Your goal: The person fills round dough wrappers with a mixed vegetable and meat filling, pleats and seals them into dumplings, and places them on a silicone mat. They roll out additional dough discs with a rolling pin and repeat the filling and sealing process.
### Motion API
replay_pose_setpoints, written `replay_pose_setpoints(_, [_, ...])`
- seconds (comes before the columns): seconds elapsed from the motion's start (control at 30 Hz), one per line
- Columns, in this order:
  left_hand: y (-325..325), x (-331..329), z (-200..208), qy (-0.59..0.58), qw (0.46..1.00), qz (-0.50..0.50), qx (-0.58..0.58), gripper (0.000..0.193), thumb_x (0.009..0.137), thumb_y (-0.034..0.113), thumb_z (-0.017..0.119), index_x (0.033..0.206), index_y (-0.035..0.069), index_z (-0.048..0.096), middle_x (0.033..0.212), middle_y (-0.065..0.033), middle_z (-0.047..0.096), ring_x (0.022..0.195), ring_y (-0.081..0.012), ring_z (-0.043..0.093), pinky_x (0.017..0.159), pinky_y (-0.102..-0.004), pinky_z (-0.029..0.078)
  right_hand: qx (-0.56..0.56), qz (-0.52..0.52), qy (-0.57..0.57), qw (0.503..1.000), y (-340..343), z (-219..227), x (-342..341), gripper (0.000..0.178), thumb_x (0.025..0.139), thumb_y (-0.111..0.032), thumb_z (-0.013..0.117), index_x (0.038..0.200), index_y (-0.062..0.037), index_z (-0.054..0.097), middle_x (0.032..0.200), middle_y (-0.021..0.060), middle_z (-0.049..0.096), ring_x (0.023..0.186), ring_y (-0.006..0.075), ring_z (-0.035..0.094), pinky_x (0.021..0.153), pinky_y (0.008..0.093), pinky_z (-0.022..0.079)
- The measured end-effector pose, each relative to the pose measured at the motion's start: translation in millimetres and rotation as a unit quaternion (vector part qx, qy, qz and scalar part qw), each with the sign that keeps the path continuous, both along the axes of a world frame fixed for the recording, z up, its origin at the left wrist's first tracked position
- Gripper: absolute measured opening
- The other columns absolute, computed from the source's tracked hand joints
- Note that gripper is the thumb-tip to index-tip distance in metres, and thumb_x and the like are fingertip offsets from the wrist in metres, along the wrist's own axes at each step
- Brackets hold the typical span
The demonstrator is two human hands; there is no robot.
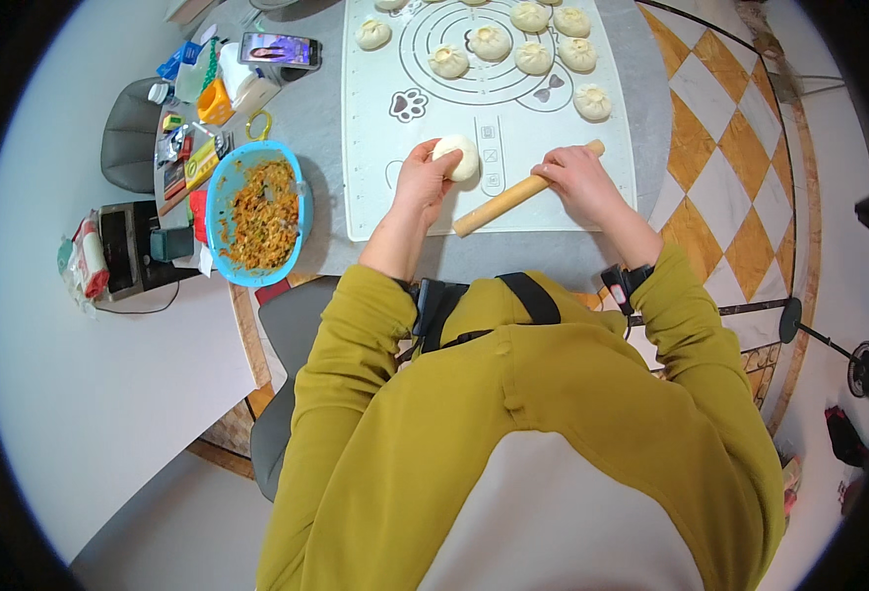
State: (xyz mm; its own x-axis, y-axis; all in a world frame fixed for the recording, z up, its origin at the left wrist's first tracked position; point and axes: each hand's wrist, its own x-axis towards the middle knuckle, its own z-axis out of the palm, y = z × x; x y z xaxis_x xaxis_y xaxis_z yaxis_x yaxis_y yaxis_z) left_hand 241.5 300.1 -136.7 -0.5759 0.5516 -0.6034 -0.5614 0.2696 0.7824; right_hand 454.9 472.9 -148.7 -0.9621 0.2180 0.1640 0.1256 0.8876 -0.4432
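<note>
My left hand (423, 179) grips the left edge of a small, round, pale piece of dough (458, 158), its thumb and fingers closed at the rim. My right hand (580, 183) rests over the upper right part of a wooden rolling pin (501, 205), fingers curled on it. The pin slants across the near part of a white printed silicone mat (375, 212), its lower end just right of the left wrist. Several pleated buns sit farther off on the mat, among them one bun (592, 101) at the right and another bun (448, 61) nearer the middle.
Left of the mat, a light blue basin (304, 212) holds chopped filling (262, 217). Beyond it stand a propped phone (280, 50), an orange container (214, 101) and assorted small items. A grey chair (292, 325) is by the table's near edge.
</note>
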Motion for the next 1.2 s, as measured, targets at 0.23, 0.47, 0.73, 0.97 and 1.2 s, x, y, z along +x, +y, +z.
replay_pose_setpoints(0.23, [18.8, 8.1, -38.2, 0.223, 0.957, -0.167, -0.087, 0.043, 0.086, 0.020, 0.079, 0.120, -0.001, 0.063, 0.106, -0.0088, 0.071, 0.091, -0.0154, 0.066, 0.080, -0.0302, 0.054, -0.029, -0.008, 0.074, 0.997, -7.8, 2.5, 5.6, 0.023, 0.085, -0.007, 0.067, 0.107, -0.0122, 0.070, 0.104, 0.0063, 0.063, 0.099, 0.0285, 0.058, 0.093, 0.0421, 0.045])
replay_pose_setpoints(0.47, [6.8, -6.7, -16.4, 0.361, 0.844, -0.336, -0.208, 0.043, 0.082, 0.029, 0.080, 0.109, -0.003, 0.070, 0.098, -0.0136, 0.072, 0.087, -0.0203, 0.069, 0.080, -0.0315, 0.054, -0.031, -0.001, 0.027, 0.999, -16.4, -10.4, -15.1, 0.032, 0.090, -0.013, 0.066, 0.122, -0.0135, 0.067, 0.119, 0.0084, 0.064, 0.117, 0.0309, 0.057, 0.107, 0.0472, 0.041])
replay_pose_setpoints(0.73, [1.0, -18.4, -13.1, 0.423, 0.836, -0.312, -0.161, 0.039, 0.090, 0.028, 0.068, 0.115, -0.002, 0.071, 0.109, -0.0208, 0.070, 0.098, -0.0304, 0.070, 0.087, -0.0370, 0.054, 0.116, -0.080, -0.094, 0.986, -34.7, -25.8, -65.7, 0.051, 0.102, -0.031, 0.051, 0.147, -0.0067, 0.045, 0.156, 0.0116, 0.040, 0.145, 0.0357, 0.033, 0.117, 0.0551, 0.026])
replay_pose_setpoints(0.97, [5.0, -39.2, -23.0, 0.418, 0.848, -0.293, -0.142, 0.035, 0.095, 0.025, 0.056, 0.117, 0.003, 0.072, 0.111, -0.0225, 0.068, 0.104, -0.0372, 0.066, 0.094, -0.0404, 0.051, 0.107, -0.206, -0.034, 0.972, -26.1, -37.6, -145.8, 0.041, 0.093, -0.019, 0.055, 0.130, -0.0033, 0.055, 0.141, 0.0146, 0.050, 0.128, 0.0322, 0.046, 0.104, 0.0531, 0.036])
replay_pose_setpoints(1.2, [33.1, -49.4, -25.8, 0.451, 0.796, -0.359, -0.185, 0.039, 0.089, 0.031, 0.066, 0.117, 0.005, 0.072, 0.094, -0.0202, 0.071, 0.089, -0.0362, 0.069, 0.081, -0.0408, 0.054, 0.055, -0.248, 0.043, 0.966, -16.9, -43.2, -170.8, 0.027, 0.093, -0.025, 0.061, 0.110, -0.0039, 0.061, 0.113, 0.0096, 0.063, 0.109, 0.0298, 0.057, 0.093, 0.0444, 0.042])
